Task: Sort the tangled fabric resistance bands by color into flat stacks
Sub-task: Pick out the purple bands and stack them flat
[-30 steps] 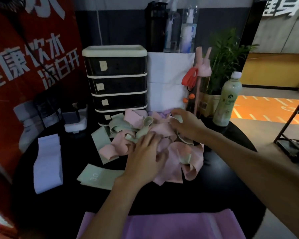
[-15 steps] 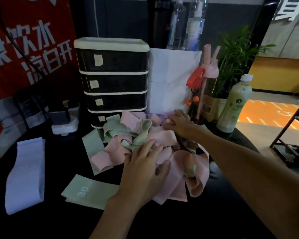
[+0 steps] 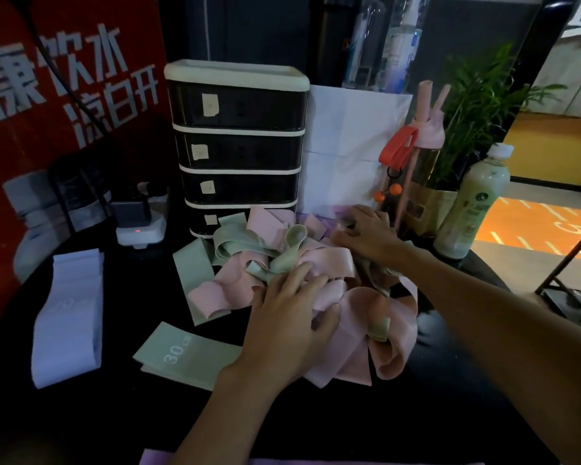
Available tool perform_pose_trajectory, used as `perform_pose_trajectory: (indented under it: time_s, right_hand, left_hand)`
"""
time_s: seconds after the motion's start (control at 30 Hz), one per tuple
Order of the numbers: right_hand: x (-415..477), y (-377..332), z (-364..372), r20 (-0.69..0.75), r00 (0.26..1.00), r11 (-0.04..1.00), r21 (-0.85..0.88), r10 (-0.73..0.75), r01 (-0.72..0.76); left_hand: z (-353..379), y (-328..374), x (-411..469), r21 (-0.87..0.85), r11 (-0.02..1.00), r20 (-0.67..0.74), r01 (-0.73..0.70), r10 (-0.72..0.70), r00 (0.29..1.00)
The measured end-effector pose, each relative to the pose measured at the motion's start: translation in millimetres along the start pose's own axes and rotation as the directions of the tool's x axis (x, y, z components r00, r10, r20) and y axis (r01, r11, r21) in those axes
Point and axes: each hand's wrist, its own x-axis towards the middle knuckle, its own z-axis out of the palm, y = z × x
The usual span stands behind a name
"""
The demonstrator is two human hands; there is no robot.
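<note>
Left hand (image 3: pixel 292 317) lies flat, fingers spread, on the tangled pile (image 3: pixel 332 263) mid-surface; right hand (image 3: pixel 366 233) pinches a band (image 3: pixel 344 218) at its far edge. A hard pull may drag knotted loops along or tip the nearby pink bottle (image 3: pixel 428 134).

It is dim here; my table (image 3: pixel 332 427) looks black; bright light glows far right; edges bend; the bands (image 3: pixel 329 263) look soft.
</note>
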Motion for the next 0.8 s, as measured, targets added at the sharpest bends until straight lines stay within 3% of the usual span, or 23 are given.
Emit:
perform_pose_trajectory:
  time_s: [0.2, 0.4, 0.8]
  right_hand:
    - [-26, -20, -27, -0.059, 0.992, 0.988, 0.104, -0.108, 0.114]
    - [-59, -40, -63, -0.155, 0.974, 0.967, 0.167, -0.167, 0.193]
    - [-112, -78, -148, -0.391, 0.872, 0.891, 0.22, -0.293, 0.398]
  left_hand:
    - [-7, 6, -1, -0.006, 1.0, -0.024, -0.002, 0.002, 1.0]
    - [-28, 16, -3, -0.056, 0.997, -0.162, -0.052, 0.042, 0.986]
    - [-127, 59, 29, -0.344, 0.919, -0.351, -0.193, 0.065, 0.934]
